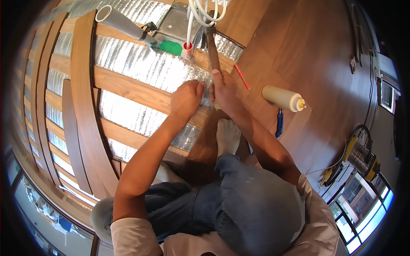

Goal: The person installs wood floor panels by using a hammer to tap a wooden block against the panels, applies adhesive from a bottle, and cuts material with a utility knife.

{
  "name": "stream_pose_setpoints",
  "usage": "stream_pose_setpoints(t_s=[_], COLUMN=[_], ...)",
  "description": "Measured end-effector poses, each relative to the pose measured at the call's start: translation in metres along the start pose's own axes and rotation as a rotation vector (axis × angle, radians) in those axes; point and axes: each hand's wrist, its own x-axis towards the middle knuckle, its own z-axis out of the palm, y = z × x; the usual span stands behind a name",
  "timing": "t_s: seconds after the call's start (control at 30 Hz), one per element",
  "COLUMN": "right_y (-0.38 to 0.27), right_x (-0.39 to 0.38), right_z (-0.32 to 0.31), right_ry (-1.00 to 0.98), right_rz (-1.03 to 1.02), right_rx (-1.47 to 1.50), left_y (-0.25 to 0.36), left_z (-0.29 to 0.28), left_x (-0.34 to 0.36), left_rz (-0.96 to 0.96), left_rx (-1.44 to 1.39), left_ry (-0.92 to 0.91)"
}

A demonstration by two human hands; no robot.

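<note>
My right hand point(224, 89) grips the wooden handle of a hammer point(213, 50), whose upper end lies by white looped cables point(192, 13). Just left of it, my left hand point(184, 97) is closed low over silver foil point(136, 59) and wooden battens point(119, 81); whatever its fingers hold is hidden. My bare foot point(227, 134) rests on the wood below my hands. To the right lie a red pencil point(241, 77), a cream squeeze bottle point(279, 97) and a blue cutter point(279, 123).
Loose planks point(83, 106) lie across the battens at the left. A grey pipe point(119, 23) lies near a metal floor box point(176, 21) and a red conduit end point(187, 49). Laid flooring point(307, 51) spans the right, with a yellow and black vacuum point(363, 155) near glazed openings.
</note>
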Motion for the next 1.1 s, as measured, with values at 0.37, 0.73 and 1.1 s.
stream_pose_setpoints(t_s=[0.37, 0.73, 1.1], right_y=[0.006, -0.085, -0.093], right_x=[0.011, 0.012, 0.015], right_z=[0.072, -0.004, 0.000], right_ry=[0.131, -0.192, -0.293], right_rz=[-0.169, 0.334, 0.538], right_rx=[-0.140, 0.196, 0.366], left_y=[0.017, 0.073, -0.004], left_z=[-0.002, 0.004, 0.109], left_x=[-0.037, 0.012, 0.093], left_rz=[0.078, 0.306, 0.604], left_rx=[-0.844, -0.722, -0.756], left_ry=[0.405, 0.784, -0.083])
